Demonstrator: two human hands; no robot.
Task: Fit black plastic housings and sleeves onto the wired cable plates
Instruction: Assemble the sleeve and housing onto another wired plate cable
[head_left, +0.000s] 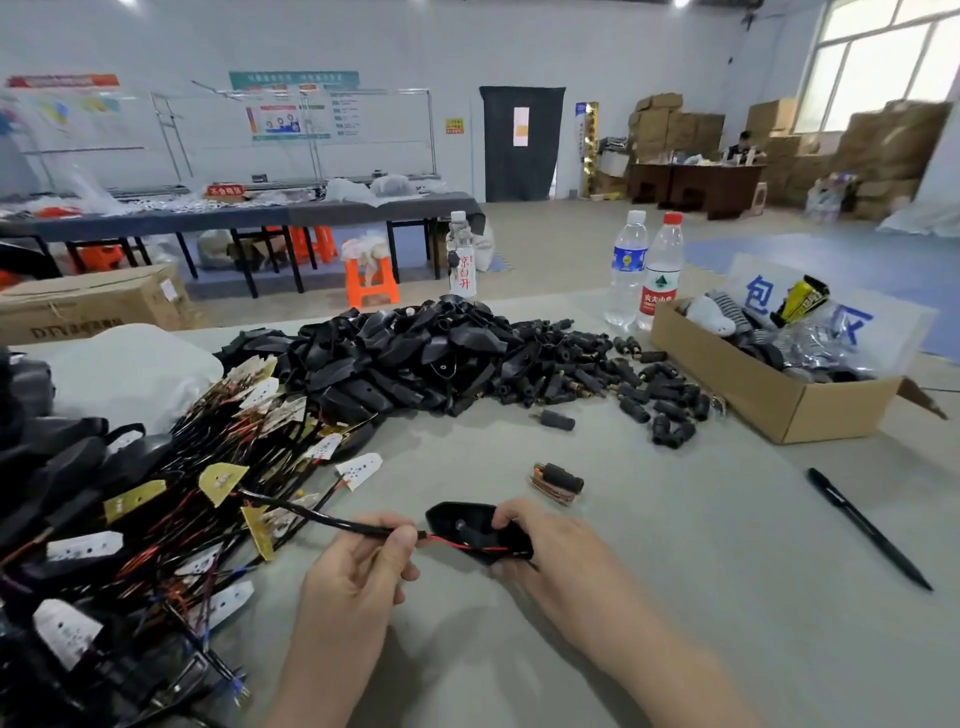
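Right hand (540, 545) grips the black housing (462, 519) above my table's (701, 545) near edge. Left hand (358, 566) pinches the black cable (332, 522), whose red wires (457, 544) enter the housing.

- Housing (470, 530): black, pointed shell, hollow side up, gripped by the right hand (540, 545) just above the table.
- Cable (332, 522): black, pinched by the left hand (358, 566); its thin red wire runs across the housing's hollow.
- Plates (223, 480): a tangled heap at the left, small pointed plates in gold or white, each on black and red wires.
- Housings (395, 353): a big black heap at the table's far middle.
- Sleeves (597, 374): short black cylinders, some brass-tipped, spread right of the housings; one (556, 420) lies apart, another (558, 480) nearer the hands.
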